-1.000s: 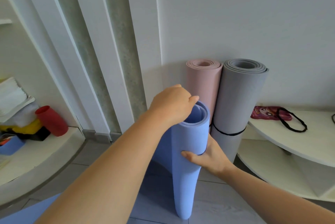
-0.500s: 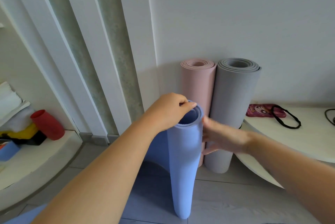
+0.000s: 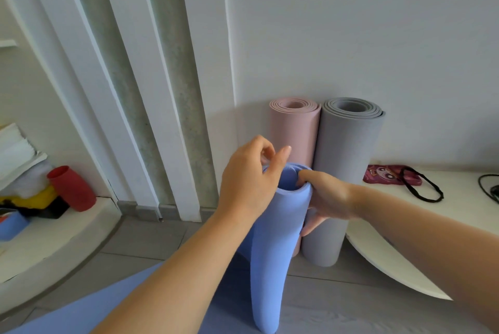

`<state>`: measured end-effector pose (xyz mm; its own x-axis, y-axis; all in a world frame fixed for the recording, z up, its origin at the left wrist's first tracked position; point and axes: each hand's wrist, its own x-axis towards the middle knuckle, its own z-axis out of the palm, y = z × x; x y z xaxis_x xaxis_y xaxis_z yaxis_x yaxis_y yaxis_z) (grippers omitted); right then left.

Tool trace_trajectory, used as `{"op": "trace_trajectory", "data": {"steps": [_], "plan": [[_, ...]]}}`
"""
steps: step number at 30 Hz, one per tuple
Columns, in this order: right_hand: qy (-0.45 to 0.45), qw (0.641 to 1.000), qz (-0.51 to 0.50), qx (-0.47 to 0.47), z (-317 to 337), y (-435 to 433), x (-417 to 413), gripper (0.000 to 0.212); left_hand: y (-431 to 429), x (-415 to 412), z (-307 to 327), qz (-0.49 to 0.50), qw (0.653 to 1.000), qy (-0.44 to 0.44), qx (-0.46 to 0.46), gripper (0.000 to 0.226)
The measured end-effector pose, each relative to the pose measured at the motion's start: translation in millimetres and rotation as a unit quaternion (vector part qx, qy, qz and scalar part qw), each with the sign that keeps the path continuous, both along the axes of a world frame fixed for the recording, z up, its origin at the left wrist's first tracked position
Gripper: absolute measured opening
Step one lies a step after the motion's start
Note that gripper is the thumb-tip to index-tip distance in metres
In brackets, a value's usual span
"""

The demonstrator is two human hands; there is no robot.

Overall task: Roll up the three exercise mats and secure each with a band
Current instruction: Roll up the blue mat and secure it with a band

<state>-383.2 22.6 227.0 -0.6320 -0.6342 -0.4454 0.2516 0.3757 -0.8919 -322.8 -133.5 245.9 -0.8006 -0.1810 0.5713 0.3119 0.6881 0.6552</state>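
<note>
- We judge the third roll is in hand: the blue mat [image 3: 270,252] stands at 6 o'clock, its tail on the floor.
- Our right hand [image 3: 326,198] clamps its rim, thumb inside. Our left hand [image 3: 251,182] curls above; we cannot tell its grip.
- Next: tighten, then fetch the black loop [image 3: 429,200] at 3 o'clock.

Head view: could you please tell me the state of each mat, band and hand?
Blue mat: upright, partly rolled, tail unrolled.
Pink mat: rolled, upright.
Grey mat: rolled, upright.
Band: lying loose, unused.
Left hand: holds blue mat's rim.
Right hand: grips blue mat's rim.
</note>
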Motion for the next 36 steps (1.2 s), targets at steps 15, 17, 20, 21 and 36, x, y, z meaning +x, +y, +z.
{"op": "trace_trajectory", "data": {"steps": [15,17,20,21,36], "plan": [[0.008,0.999,-0.004,0.031,5.7,-9.1,16.9,0.040,-11.2,39.7,12.4,-0.105,0.865,-0.462,0.165,0.071],[0.007,0.998,0.026,0.049,8.0,-12.5,18.8,0.045,-10.4,38.3,13.0,-0.097,0.853,-0.471,0.203,0.059],[0.032,0.990,0.094,0.098,22.1,-12.8,15.1,0.049,-7.9,37.7,9.2,-0.064,0.865,-0.444,0.226,0.039],[0.042,0.986,0.113,0.115,29.9,-12.8,12.9,0.048,-7.3,38.6,6.3,-0.061,0.869,-0.430,0.239,0.037],[0.407,0.734,0.275,0.470,81.7,-66.8,6.7,0.032,1.2,20.5,-0.7,-0.129,0.924,-0.335,0.132,0.022]]}}
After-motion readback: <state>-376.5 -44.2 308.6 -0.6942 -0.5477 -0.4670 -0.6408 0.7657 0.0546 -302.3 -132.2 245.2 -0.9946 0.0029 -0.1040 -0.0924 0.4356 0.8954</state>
